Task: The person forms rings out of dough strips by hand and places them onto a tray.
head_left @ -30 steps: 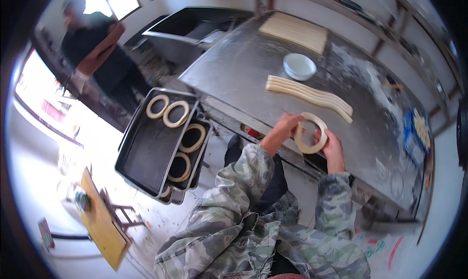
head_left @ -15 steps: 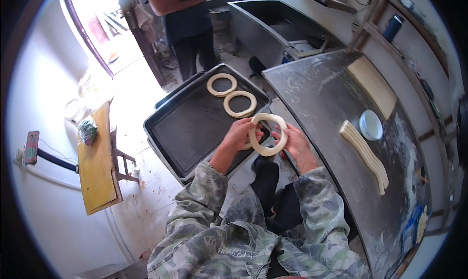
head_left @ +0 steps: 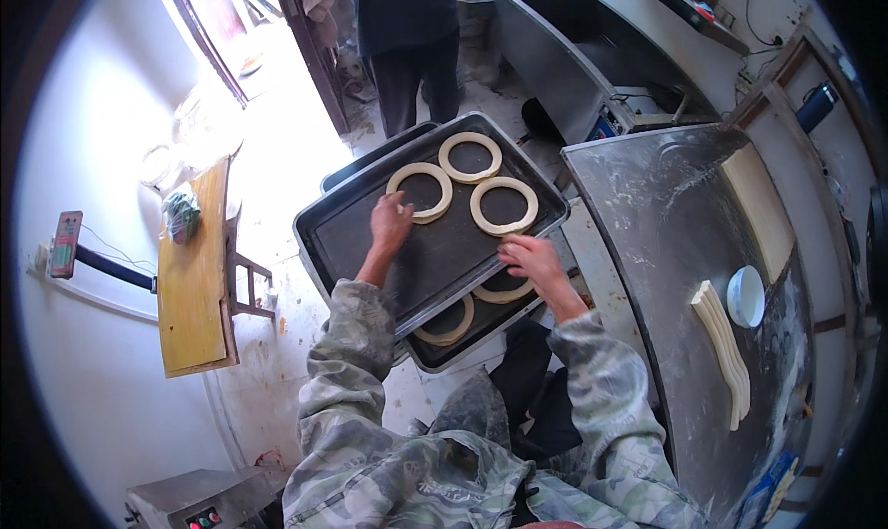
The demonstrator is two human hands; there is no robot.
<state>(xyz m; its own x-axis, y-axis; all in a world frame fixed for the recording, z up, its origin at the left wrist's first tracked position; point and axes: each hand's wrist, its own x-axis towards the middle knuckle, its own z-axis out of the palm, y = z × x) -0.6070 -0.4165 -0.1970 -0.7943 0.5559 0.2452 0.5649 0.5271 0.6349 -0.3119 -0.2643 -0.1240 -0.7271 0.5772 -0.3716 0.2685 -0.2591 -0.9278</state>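
Left hand (head_left: 392, 222), grip unclear, meets 1 of 3 pale round dough rings (head_left: 446, 194) on a black rectangular tray (head_left: 425, 263); right hand (head_left: 535, 261) half-open.

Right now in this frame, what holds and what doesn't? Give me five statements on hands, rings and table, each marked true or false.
1. Three dough rings lie on the upper tray. True.
2. The right hand holds a ring in the air. False: it holds no ring; all three lie on the tray.
3. The left hand is by the leftmost ring. True.
4. The bowl sits on the floor. False: it is on the metal table.
5. Dough strips lie beside the bowl. True.
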